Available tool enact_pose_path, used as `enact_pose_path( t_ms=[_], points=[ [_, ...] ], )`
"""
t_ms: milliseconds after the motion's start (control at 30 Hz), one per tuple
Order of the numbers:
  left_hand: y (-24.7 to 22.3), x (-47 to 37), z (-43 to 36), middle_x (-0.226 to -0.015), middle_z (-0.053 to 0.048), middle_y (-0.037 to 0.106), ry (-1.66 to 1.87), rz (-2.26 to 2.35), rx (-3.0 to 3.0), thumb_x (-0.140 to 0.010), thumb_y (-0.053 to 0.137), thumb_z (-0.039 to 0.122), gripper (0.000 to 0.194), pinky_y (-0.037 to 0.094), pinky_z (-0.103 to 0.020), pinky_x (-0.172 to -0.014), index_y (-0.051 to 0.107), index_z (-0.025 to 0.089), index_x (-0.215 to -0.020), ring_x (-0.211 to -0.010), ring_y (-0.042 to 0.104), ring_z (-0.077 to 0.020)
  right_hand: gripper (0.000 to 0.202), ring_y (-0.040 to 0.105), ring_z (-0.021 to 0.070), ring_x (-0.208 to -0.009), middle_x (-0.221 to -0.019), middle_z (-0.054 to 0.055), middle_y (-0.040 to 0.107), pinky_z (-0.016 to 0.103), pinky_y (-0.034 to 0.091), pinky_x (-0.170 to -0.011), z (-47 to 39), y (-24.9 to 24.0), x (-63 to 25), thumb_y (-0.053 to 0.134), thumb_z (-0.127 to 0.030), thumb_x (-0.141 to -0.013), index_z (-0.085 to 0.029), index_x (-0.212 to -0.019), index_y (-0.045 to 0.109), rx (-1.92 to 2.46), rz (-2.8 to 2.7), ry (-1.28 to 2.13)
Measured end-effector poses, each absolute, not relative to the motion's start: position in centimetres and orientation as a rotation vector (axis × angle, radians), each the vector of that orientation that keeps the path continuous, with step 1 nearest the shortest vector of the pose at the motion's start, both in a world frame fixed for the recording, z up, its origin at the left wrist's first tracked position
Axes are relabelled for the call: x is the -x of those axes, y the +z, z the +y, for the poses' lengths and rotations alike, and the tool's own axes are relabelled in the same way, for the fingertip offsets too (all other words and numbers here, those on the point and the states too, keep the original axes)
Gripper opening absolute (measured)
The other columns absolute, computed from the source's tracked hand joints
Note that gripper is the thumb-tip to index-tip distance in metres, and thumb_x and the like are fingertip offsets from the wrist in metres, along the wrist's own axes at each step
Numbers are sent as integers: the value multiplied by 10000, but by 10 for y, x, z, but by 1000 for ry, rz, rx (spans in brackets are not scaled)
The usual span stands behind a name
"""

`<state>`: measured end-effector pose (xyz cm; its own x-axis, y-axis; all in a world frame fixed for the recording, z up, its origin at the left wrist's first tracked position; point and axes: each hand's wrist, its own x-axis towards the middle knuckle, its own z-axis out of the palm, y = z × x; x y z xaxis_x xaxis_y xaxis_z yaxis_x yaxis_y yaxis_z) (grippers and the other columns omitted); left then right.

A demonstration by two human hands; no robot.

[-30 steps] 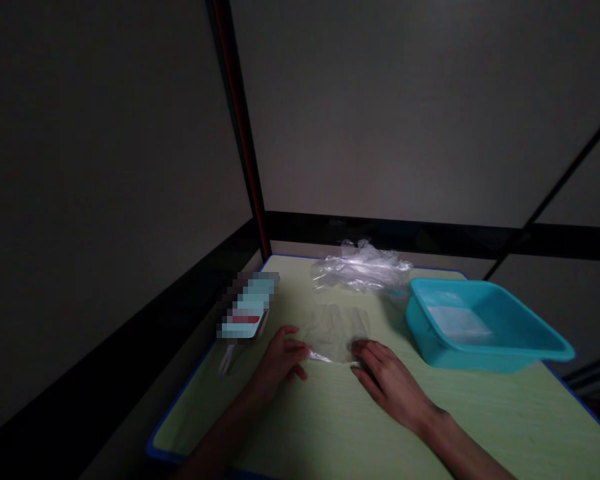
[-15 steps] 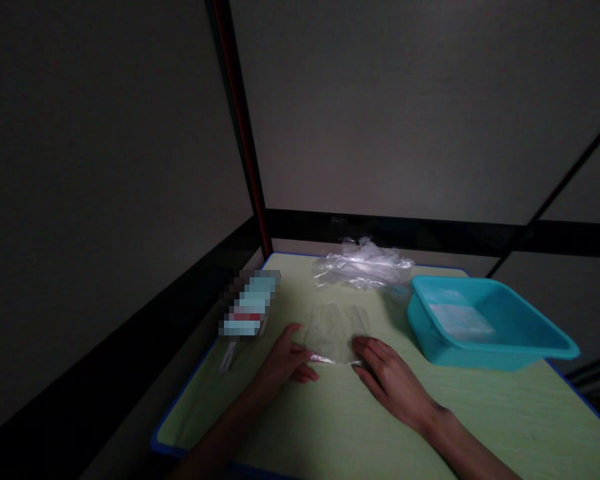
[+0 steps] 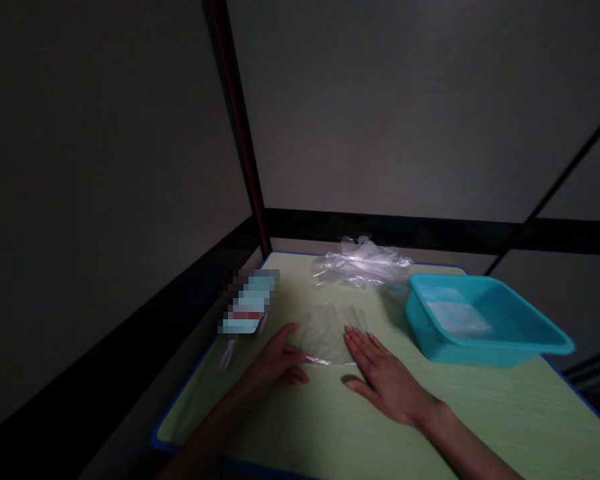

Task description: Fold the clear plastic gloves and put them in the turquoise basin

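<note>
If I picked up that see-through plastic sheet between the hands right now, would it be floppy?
Probably floppy: the clear, wrinkled plastic sheet lies flat on the pale green table and looks very thin. It's likely light, since the table shows through it. It might be slippery too, as its near edge looks shiny and smooth.

Dim, uneven light leaves the left wall [image 3: 105, 167] nearly black, while glare whitens the crumpled plastic [image 3: 365, 263] and soft shadows pool beside the hands [image 3: 390, 383].
</note>
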<state>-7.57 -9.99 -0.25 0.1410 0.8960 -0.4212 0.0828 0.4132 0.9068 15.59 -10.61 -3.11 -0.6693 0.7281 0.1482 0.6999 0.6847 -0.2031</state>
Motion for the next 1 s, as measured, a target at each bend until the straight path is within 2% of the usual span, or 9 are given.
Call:
enact_pose_path(
  t_ms=[400,633,767,1000],
  points=[
    [0,88,-104,-798,-51,647,755,1321,-999,-612,631,227,688,395,-194,-430,277,143,-1196,-449,587,-114,638,137,202,-1279,-1391,121,179,409,205,-1037,-106,-31,-156,270,-490,-865,-102,-1353,136,1156,-2711,141],
    [-1,93,-102,-780,-46,651,726,1346,-1052,-608,626,265,668,340,-170,-362,293,139,-1173,-400,558,-97,626,142,207,-1278,-1391,118,182,414,207,-1033,-106,-32,-157,292,-486,-862,-121,-1353,156,1143,-2700,141],
    [-3,84,-98,-701,11,618,784,1433,-1102,-624,590,223,596,272,-146,-308,314,137,-1146,-329,489,-58,631,131,208,-1280,-1395,120,165,417,200,-1035,-106,-31,-157,289,-485,-863,-119,-1355,142,1140,-2713,141],
    [-13,68,-88,-570,105,487,892,1547,-1212,-604,586,113,668,281,-136,-271,273,137,-1194,-283,351,-24,670,120,209,-1281,-1400,116,139,408,197,-1040,-109,-27,-157,300,-500,-853,-112,-1359,96,1116,-2718,130]
  ],
)
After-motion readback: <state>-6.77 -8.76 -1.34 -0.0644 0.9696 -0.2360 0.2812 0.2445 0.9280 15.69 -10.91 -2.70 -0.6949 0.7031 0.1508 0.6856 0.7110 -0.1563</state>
